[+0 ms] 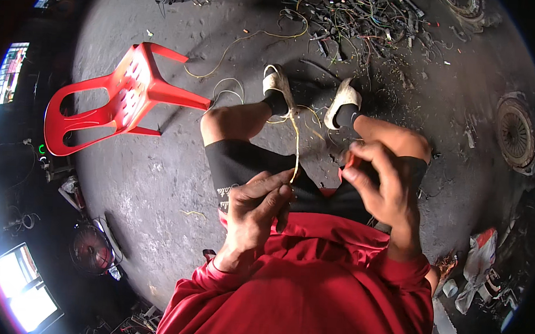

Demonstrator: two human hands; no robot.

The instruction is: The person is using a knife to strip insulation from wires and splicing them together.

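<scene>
My left hand (256,207) pinches the near end of a thin yellow wire (297,145) between thumb and fingers. From there the wire runs forward, fairly straight, to the white slipper (278,88) on my left foot. My right hand (383,184) is raised over my right thigh, apart from the wire. Its thumb and fingers close on a small orange-red object (352,162). Most of that object is hidden by the fingers, so its kind does not show.
A red plastic chair (129,93) lies tipped over at the left. Ahead, a tangled heap of cable scraps (368,30) covers the floor, and a loose yellow wire (225,53) trails from it. A round metal disc (515,133) lies far right; a fan (92,247) stands at lower left.
</scene>
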